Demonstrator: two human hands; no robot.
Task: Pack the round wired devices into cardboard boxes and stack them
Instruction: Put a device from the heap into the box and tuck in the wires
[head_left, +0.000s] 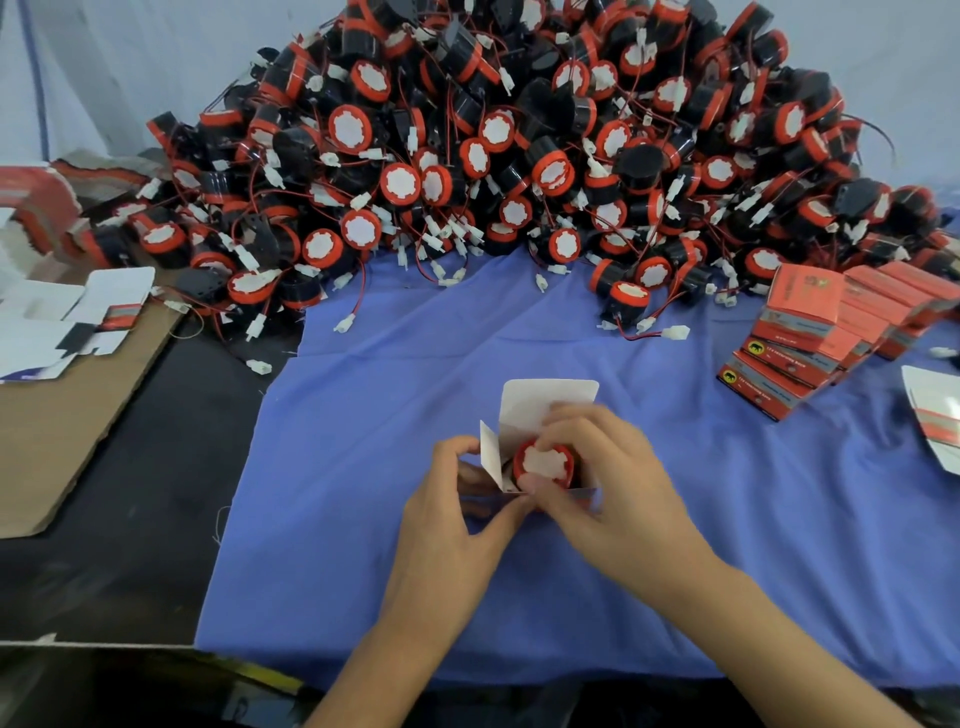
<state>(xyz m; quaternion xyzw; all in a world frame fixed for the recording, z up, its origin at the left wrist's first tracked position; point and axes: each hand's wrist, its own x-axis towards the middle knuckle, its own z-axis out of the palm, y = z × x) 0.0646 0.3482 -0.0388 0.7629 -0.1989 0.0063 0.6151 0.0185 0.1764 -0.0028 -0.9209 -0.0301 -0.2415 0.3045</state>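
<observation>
A small cardboard box (540, 402) stands on the blue cloth (363, 467) with its white flaps up. Inside its mouth sits a round device (543, 462) with a red rim and a white face. My left hand (452, 514) grips the box from the left, thumb against the front edge. My right hand (608, 478) pinches the device from the right, fingers over its top and thumb at its near rim. Packed red boxes (810, 332) lie stacked at the right. The device's wire is hidden.
A big heap of black-and-red wired devices (519, 145) fills the back of the table. Flat unfolded boxes (78, 322) lie on brown cardboard (62, 426) at the left, and another flat box (935, 415) is at the right edge.
</observation>
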